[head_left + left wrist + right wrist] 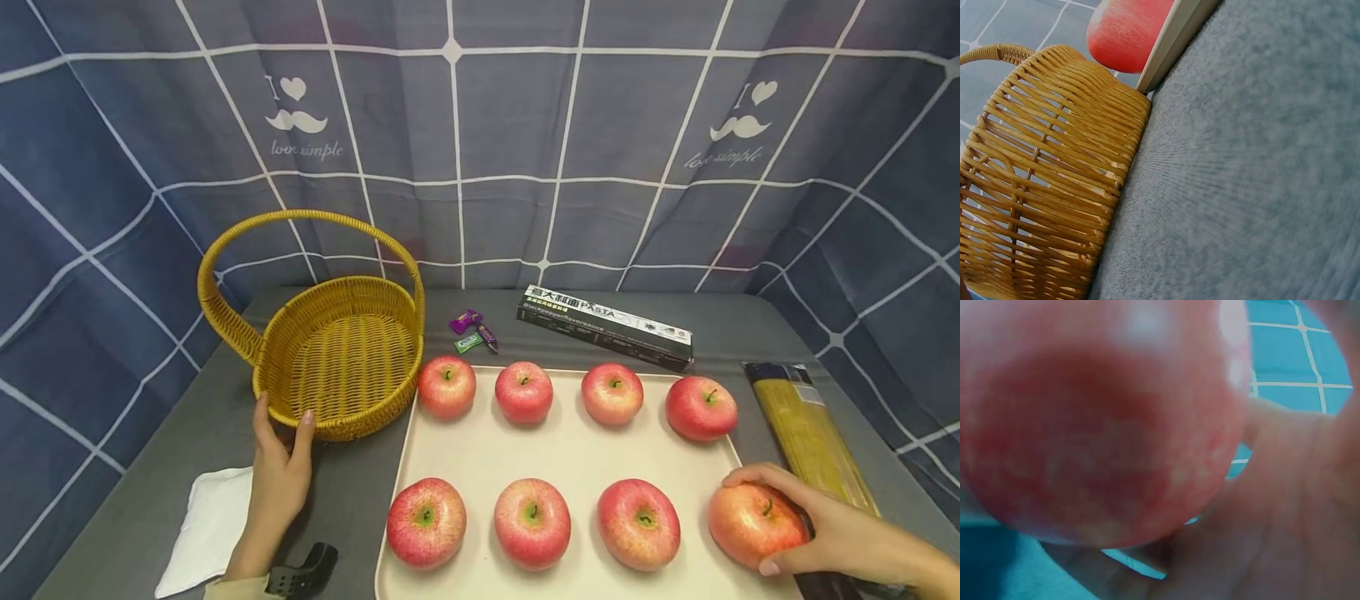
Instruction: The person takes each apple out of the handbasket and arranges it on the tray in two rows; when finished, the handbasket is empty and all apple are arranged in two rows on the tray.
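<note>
A yellow wicker basket (345,417) with a tall arched handle stands at the left; its woven wall (1054,175) fills the left of the left wrist view. My left hand (281,475) grips its near side, thumb and forefinger apart at the rim, the other fingers hidden. At the front right corner of a cream tray (555,454), my right hand (832,533) holds a red apple (757,525), fingers over its far side and thumb at the near side. The same apple (1104,425) looms large in the right wrist view, close before the palm.
Several more apples (532,523) sit on the tray in two rows. Behind it lie a black pasta box (603,329) and small wrapped candies (468,342). A pack of spaghetti (810,433) is right of the tray. A white cloth (206,525) lies beside my left forearm.
</note>
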The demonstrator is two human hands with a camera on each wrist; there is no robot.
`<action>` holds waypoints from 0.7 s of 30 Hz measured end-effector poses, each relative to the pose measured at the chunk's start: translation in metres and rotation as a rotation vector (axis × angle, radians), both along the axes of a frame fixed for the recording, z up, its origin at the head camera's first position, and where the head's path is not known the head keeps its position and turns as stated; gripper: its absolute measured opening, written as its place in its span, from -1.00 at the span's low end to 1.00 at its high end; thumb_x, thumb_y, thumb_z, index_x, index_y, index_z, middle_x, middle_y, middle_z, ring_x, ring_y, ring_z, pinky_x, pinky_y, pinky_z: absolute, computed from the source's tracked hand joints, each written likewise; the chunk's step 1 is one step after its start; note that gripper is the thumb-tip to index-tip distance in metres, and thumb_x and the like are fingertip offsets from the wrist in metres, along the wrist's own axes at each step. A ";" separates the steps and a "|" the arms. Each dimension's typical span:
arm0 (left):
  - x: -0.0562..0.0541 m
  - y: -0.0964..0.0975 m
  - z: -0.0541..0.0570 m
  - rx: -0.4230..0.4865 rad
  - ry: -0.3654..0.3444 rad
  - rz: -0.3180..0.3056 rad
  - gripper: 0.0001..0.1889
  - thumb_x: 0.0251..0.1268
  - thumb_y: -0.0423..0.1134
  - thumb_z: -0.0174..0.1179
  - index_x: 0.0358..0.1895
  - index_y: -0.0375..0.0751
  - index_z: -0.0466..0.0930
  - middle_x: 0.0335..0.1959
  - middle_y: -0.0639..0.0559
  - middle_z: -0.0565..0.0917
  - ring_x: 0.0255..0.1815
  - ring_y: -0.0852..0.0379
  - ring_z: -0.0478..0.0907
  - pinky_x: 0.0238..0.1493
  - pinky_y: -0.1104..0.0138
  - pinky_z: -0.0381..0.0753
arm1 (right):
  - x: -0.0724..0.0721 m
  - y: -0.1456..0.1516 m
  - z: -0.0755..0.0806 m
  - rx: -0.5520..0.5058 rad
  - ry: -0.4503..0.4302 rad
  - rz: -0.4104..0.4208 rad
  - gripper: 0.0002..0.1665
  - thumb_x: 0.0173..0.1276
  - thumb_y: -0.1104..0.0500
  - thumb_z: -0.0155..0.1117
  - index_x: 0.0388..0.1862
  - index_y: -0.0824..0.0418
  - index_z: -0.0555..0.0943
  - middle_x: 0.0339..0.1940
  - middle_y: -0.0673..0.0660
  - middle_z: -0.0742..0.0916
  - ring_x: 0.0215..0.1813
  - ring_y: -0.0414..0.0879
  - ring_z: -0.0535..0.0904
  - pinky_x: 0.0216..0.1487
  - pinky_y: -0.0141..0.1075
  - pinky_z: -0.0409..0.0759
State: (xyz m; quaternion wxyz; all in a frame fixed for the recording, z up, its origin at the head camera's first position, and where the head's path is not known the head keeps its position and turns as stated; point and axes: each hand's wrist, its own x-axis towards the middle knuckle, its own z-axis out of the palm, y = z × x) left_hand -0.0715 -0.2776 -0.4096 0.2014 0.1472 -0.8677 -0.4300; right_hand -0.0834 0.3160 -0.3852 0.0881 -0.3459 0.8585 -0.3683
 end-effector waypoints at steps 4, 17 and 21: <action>0.002 -0.001 0.000 0.001 -0.017 -0.014 -0.25 0.40 -0.04 -0.17 0.42 -0.07 -0.47 0.32 -0.50 0.04 0.22 -0.44 0.22 0.10 -0.19 0.31 | 0.015 -0.009 -0.006 0.034 0.097 -0.084 -0.04 -0.31 0.23 0.56 0.16 0.17 0.32 0.01 -0.20 0.45 -0.09 -0.41 0.40 -0.23 -0.64 0.35; 0.006 0.003 0.005 0.036 -0.032 0.020 -0.24 0.40 -0.02 -0.19 0.42 -0.07 -0.51 0.36 -0.45 -0.03 0.17 -0.46 0.26 0.07 -0.19 0.33 | 0.035 -0.021 -0.005 0.260 0.006 -0.336 0.21 -0.31 -0.04 0.57 0.37 -0.08 0.13 0.06 -0.30 0.40 -0.04 -0.55 0.30 -0.24 -0.57 0.42; 0.006 0.007 0.009 0.022 -0.018 0.038 -0.23 0.38 -0.03 -0.15 0.43 -0.11 -0.46 0.34 -0.45 -0.01 0.15 -0.43 0.25 0.04 -0.18 0.35 | 0.039 -0.021 -0.005 0.236 0.090 -0.342 0.28 -0.41 -0.02 0.60 0.38 -0.02 0.15 0.08 -0.35 0.37 -0.02 -0.59 0.26 -0.23 -0.60 0.38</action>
